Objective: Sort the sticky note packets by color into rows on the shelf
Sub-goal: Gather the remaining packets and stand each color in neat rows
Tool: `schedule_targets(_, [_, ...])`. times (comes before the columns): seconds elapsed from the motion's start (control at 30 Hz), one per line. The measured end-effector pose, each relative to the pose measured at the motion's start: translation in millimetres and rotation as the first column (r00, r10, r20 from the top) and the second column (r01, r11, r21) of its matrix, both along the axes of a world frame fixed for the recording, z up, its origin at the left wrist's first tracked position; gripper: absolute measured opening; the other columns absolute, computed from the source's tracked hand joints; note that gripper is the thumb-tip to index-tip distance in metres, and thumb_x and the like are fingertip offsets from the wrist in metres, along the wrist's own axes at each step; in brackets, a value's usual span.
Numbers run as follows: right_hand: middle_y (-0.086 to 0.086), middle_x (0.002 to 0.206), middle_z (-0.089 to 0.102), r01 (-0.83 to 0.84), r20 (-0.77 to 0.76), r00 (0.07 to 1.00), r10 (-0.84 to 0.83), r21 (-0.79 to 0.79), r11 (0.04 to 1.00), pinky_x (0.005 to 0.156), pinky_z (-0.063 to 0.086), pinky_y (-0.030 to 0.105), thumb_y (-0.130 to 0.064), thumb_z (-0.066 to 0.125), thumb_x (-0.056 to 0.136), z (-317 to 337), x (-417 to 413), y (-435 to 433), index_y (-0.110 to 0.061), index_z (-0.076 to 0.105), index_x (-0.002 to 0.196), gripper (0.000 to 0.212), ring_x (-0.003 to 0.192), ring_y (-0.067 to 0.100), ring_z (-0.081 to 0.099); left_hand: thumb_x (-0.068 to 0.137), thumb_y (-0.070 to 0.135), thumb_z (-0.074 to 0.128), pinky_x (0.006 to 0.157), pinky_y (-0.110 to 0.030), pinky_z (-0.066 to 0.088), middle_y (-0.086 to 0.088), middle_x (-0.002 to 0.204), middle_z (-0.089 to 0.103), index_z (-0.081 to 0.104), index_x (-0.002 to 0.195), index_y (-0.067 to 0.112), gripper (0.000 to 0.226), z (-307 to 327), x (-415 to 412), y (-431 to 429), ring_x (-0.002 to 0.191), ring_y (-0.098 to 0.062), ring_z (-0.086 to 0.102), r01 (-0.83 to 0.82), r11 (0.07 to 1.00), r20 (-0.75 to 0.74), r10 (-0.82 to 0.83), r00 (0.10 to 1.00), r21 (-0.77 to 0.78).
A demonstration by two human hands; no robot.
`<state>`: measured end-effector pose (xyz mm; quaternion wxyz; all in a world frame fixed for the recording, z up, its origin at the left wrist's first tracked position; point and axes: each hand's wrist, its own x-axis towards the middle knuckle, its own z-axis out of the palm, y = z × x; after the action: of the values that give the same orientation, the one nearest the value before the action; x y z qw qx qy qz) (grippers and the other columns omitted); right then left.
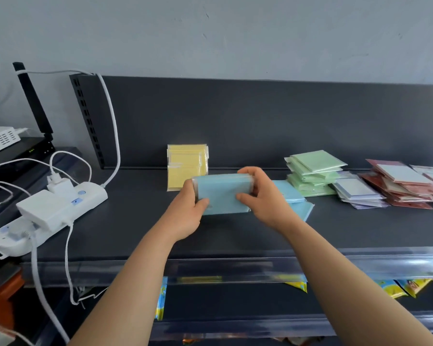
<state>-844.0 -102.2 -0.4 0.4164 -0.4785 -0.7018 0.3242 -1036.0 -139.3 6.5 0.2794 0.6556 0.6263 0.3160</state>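
The left hand (pixel 185 216) and right hand (pixel 263 198) were bare. Behind them the left forearm (pixel 128 283) and right forearm (pixel 348 275) were uncovered right to the bottom edge of view.

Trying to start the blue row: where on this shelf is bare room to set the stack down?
Bare shelf lies between the power strip and the yellow packets, and in front of the blue stack, up to the rail. Rightward from the loose blue packets it is crowded: green pile, white pile and red pile lie packed.
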Motion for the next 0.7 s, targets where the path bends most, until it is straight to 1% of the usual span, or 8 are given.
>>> schedule_targets(0.03, [0.002,0.099,0.06,0.009,-0.025,1.0,-0.009,0.016,1.0,0.074,0.053,0.042,-0.009,0.063,0.082,4.5,3.3,5.7,-0.039,0.048,0.109,0.043,0.089,0.03,0.059,0.101,0.026,0.046,0.068,-0.022,0.04,0.006,0.115,0.05,0.037,0.123,0.022,0.024,4.5,3.3,6.4,0.097,-0.009,0.053,-0.012,0.999,0.018,0.011,1.0,0.038])
schedule_targets(0.1, [0.004,0.104,0.062,0.03,-0.062,0.998,-0.029,0.016,0.999,0.078,0.053,0.041,-0.005,0.063,0.083,13.7,10.9,18.7,-0.035,0.05,0.113,0.044,0.094,0.029,0.06,0.1,0.024,0.048,0.069,-0.022,0.038,0.007,0.118,0.05,0.042,0.125,0.02,0.026,12.2,12.5,22.6,0.103,-0.012,0.053,-0.044,0.994,0.06,0.037,0.997,0.105])
schedule_targets(0.2, [0.003,0.106,0.063,0.084,-0.054,0.995,-0.083,0.015,0.996,0.077,0.055,0.037,-0.004,0.062,0.086,25.0,22.1,44.3,-0.029,0.048,0.12,0.045,0.095,0.025,0.062,0.098,0.019,0.052,0.069,-0.021,0.038,0.006,0.118,0.054,0.047,0.123,0.018,0.025,18.8,31.7,51.8,0.103,-0.013,0.055,-0.102,0.979,0.128,0.08,0.989,0.174])
schedule_targets(0.3, [-0.003,0.103,0.058,0.135,0.012,0.991,-0.136,0.045,0.99,0.067,0.049,0.025,-0.006,0.059,0.088,33.0,28.3,70.9,-0.026,0.043,0.131,0.05,0.081,0.017,0.058,0.098,0.015,0.052,0.07,-0.015,0.037,0.003,0.118,0.055,0.048,0.122,0.016,0.024,19.8,51.2,81.3,0.097,-0.01,0.054,-0.155,0.967,0.171,0.121,0.978,0.203])
schedule_targets(0.37, [-0.003,0.11,0.054,0.175,0.066,0.982,-0.177,0.041,0.984,0.068,0.045,0.021,-0.007,0.057,0.091,34.9,30.5,89.0,-0.023,0.035,0.14,0.056,0.083,0.012,0.055,0.099,0.013,0.05,0.069,-0.013,0.036,0.001,0.119,0.055,0.049,0.123,0.014,0.024,19.0,62.2,100.4,0.089,-0.005,0.051,-0.183,0.965,0.181,0.15,0.972,0.186])
schedule_targets(0.47, [0.002,0.13,0.049,0.214,0.112,0.971,-0.213,-0.002,0.977,0.081,0.044,0.024,-0.008,0.056,0.093,32.9,31.5,115.8,-0.016,0.028,0.144,0.059,0.1,0.014,0.051,0.1,0.013,0.048,0.074,-0.019,0.038,-0.003,0.123,0.055,0.048,0.124,0.012,0.025,15.5,73.1,127.3,0.093,-0.008,0.05,-0.219,0.966,0.158,0.197,0.968,0.139])
schedule_targets(0.6, [0.007,0.128,0.051,0.237,0.138,0.964,-0.227,-0.065,0.969,0.077,0.043,0.025,-0.007,0.054,0.093,25.8,30.6,146.3,-0.012,0.03,0.142,0.054,0.096,0.016,0.05,0.1,0.017,0.048,0.075,-0.021,0.037,-0.004,0.124,0.055,0.046,0.126,0.011,0.026,6.4,80.0,159.3,0.11,-0.019,0.054,-0.267,0.961,0.076,0.262,0.962,0.07])
schedule_targets(0.7, [0.008,0.123,0.052,0.247,0.17,0.96,-0.224,-0.127,0.961,0.074,0.042,0.027,-0.005,0.052,0.093,16.1,27.7,158.1,-0.01,0.031,0.14,0.051,0.093,0.018,0.05,0.1,0.016,0.048,0.083,-0.027,0.042,-0.008,0.127,0.054,0.044,0.129,0.011,0.03,-5.5,80.5,174.0,0.113,-0.023,0.054,-0.272,0.962,0.081,0.27,0.96,0.011])
